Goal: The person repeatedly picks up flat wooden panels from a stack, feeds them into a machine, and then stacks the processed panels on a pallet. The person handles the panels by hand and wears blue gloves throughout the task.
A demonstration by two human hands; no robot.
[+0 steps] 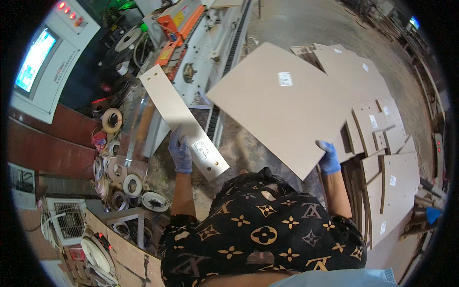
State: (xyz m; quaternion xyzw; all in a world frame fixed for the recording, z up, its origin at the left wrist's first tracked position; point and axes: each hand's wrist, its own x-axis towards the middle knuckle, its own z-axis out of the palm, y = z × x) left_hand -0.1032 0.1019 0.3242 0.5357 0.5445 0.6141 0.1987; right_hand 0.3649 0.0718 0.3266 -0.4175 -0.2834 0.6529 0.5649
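Observation:
A long narrow beige panel [172, 107] with holes at both ends and a white label is gripped near its lower end by my left hand [180, 152]. The hand wears a blue glove, and its fingers close on the panel's edge. My right hand [329, 158], gloved in blue too, pinches the near right edge of a large beige board [267, 110]. That board is held up at an angle and bears a small white label near its far edge. The two pieces are apart from each other.
Stacks of labelled beige panels [399, 184] stand close on my right. Ahead is a long machine with an orange guard [186, 24] and a black chain track. A control cabinet with a lit screen [36, 60] rises at left. Rolls of edge tape [132, 185] crowd the floor below it.

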